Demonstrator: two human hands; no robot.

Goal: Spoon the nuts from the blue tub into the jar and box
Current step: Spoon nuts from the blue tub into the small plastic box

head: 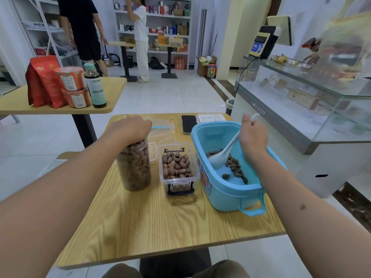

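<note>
A few brown nuts are left scattered on the floor of the blue tub, which is set on the right part of the wooden table with its looped handle turned toward the near edge. A white spoon is angled down into the tub, its bowl lowered among the nuts at the tub's far-left side, and its handle is gripped by the right hand, the fingers curled round it above the tub's far rim. Just left of the tub, the clear box is seen — open, heaped with nuts, a black latch at its near end. Left of the box, farther from the tub, the clear jar is stood upright and filled nearly to the top; its mouth is covered by the left hand, whose fingers are curved down over the rim so that the jar is clasped from above. Beyond the box, a clear lid with a blue strip is laid flat. Behind the tub's far-left corner a dark phone is placed — beside it, a printed sheet.
</note>
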